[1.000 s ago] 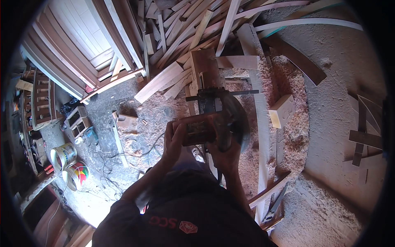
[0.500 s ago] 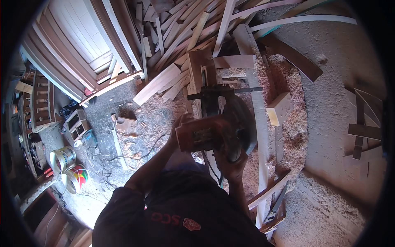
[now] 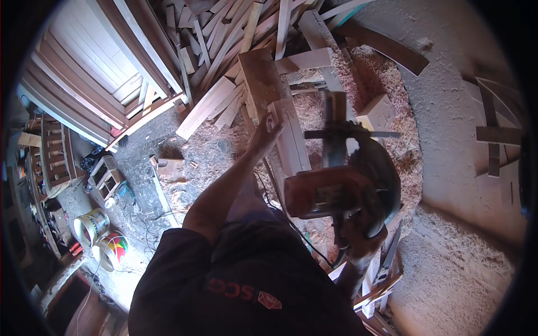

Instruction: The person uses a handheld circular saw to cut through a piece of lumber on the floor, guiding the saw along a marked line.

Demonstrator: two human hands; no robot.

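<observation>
A portable circular saw (image 3: 330, 193), with a reddish motor housing and a dark round guard, hangs above the right part of the bench. Its rear handle is in my right hand (image 3: 364, 241), fingers wrapped round it. My left hand (image 3: 268, 133) grips the left edge of a thick pale wooden beam (image 3: 292, 145), near the beam's far end. Part of this beam's near end is hidden behind the saw. A dark power cord (image 3: 294, 228) runs below the saw, close to my body.
A brown wood block (image 3: 259, 75) sits beyond the beam. Shavings (image 3: 408, 134) and a short block (image 3: 376, 113) lie to the right. Offcuts (image 3: 224, 33) are heaped at the back. A handsaw (image 3: 386, 260) lies at lower right; buckets (image 3: 92, 227) stand at left.
The circular saw has moved right in my right hand, uncovering the beam. My left hand has left the saw's motor side and reached forward onto the beam. The view has shifted slightly.
</observation>
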